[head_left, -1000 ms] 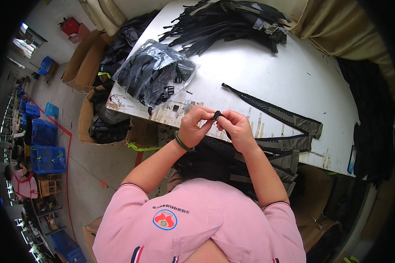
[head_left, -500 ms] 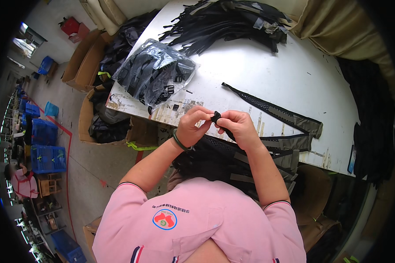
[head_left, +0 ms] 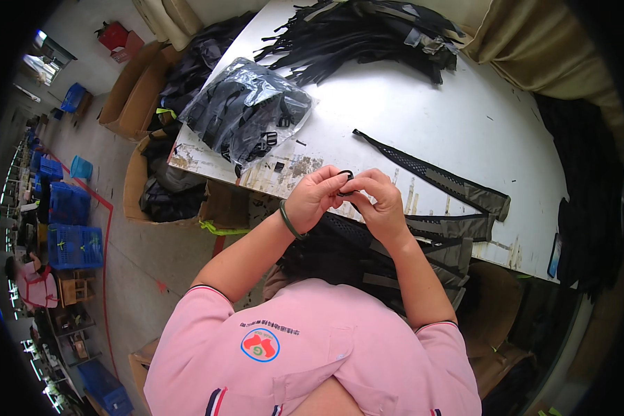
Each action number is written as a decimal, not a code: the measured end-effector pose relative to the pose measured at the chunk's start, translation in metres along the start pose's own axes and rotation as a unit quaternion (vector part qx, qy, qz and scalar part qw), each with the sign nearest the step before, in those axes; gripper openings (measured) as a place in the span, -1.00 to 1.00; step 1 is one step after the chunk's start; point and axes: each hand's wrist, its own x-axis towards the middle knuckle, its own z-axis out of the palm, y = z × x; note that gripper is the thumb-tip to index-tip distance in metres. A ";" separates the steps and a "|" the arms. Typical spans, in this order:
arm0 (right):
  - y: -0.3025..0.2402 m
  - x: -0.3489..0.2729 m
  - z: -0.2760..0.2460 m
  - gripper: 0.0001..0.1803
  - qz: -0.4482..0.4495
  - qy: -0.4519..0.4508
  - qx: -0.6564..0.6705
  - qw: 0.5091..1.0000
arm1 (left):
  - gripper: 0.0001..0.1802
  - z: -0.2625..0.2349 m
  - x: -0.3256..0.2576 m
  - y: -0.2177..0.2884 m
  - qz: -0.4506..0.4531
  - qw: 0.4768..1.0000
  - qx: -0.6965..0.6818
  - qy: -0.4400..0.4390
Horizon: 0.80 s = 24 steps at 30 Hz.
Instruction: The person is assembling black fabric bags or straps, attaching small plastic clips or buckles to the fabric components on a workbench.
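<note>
Just over the near edge of the white table (head_left: 464, 111), my left hand (head_left: 310, 200) and my right hand (head_left: 383, 208) meet, fingers pinched together. Between their fingertips is the end of a narrow black strap (head_left: 346, 173), bent into a small loop. My fingers hide most of it, and I cannot make out whether a buckle is on it. Below my hands, a bundle of black and grey mesh straps (head_left: 319, 256) hangs over the table edge and across my lap. One tapered mesh strap (head_left: 423, 166) lies on the table to the right of my hands.
A clear plastic bag of black buckles (head_left: 246, 114) lies at the table's left. Behind it is a heap of black straps (head_left: 353, 41). Cardboard boxes (head_left: 142, 180) with dark goods stand left of the table. Dark fabric (head_left: 586, 187) hangs at the right edge.
The strap end between my fingers now shows as an upright thin loop instead of a compact dark lump. My right fingers have curled in closer to my left.
</note>
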 end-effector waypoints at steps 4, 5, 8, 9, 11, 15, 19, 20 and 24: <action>-0.005 -0.007 0.000 -0.85 -0.054 0.081 -0.129 0.987 | -0.88 0.015 0.002 0.003 0.029 0.995 0.091 0.028; -0.005 -0.010 0.001 -0.85 0.025 0.060 0.045 0.997 | -0.88 0.013 0.005 0.000 0.058 0.989 0.125 0.049; -0.010 -0.009 -0.002 -0.84 0.177 0.035 0.280 0.943 | -0.89 0.015 0.005 -0.002 0.104 0.976 0.173 0.087; -0.011 -0.008 -0.003 -0.84 0.248 0.032 0.339 0.907 | -0.90 0.016 0.005 -0.002 0.122 0.969 0.187 0.104; -0.004 -0.008 -0.006 -0.78 0.272 0.021 0.343 0.899 | -0.91 0.018 0.005 -0.004 0.134 0.966 0.192 0.105; -0.003 -0.008 -0.007 -0.70 0.310 0.033 0.351 0.883 | -0.93 0.018 0.004 -0.008 0.195 0.949 0.235 0.074; -0.003 -0.010 -0.004 -0.68 0.307 0.052 0.380 0.871 | -0.93 0.014 -0.002 -0.008 0.197 0.944 0.263 0.018; -0.003 -0.010 -0.004 -0.68 0.307 0.052 0.380 0.871 | -0.91 0.010 -0.002 -0.009 0.205 0.938 0.279 -0.012; -0.006 -0.013 -0.004 -0.70 0.303 0.050 0.369 0.877 | -0.82 0.009 -0.004 -0.010 0.223 0.925 0.296 -0.082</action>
